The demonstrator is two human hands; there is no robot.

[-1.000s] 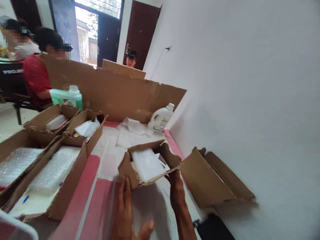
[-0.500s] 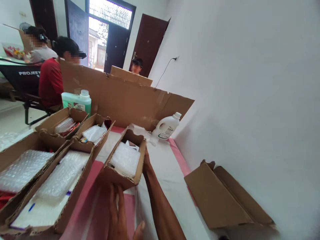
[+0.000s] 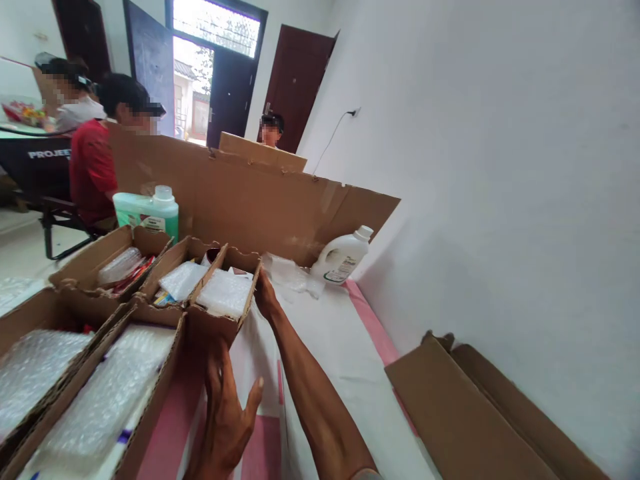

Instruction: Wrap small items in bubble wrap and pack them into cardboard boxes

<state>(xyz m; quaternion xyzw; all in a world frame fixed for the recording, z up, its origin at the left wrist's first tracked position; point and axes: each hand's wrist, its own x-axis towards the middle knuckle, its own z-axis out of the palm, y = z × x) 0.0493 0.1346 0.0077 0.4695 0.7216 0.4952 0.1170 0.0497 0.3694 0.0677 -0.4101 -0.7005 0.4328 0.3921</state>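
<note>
A narrow open cardboard box (image 3: 220,327) holds a bubble-wrapped packet (image 3: 225,292) and stands against the right side of a similar box (image 3: 183,310). My right hand (image 3: 265,293) is closed on its right wall near the far corner, with some fingers hidden by the cardboard. At the near end, my left hand (image 3: 225,413) has its fingertips up against the front wall. Its thumb is spread and its fingers are stretched out, with nothing in the palm.
More boxes with bubble-wrapped packets (image 3: 107,380) stand at left. A green liquid jug (image 3: 150,212) and a white jug (image 3: 345,257) are before a cardboard screen (image 3: 250,193), with crumpled clear plastic (image 3: 293,277) between them. A folded carton (image 3: 470,407) lies right, beside the wall. Other people sit beyond.
Both hands have moved the box left, from apart on the table to alongside the neighbouring box. My left thumb shows more fully, and the camera view has shifted slightly.
</note>
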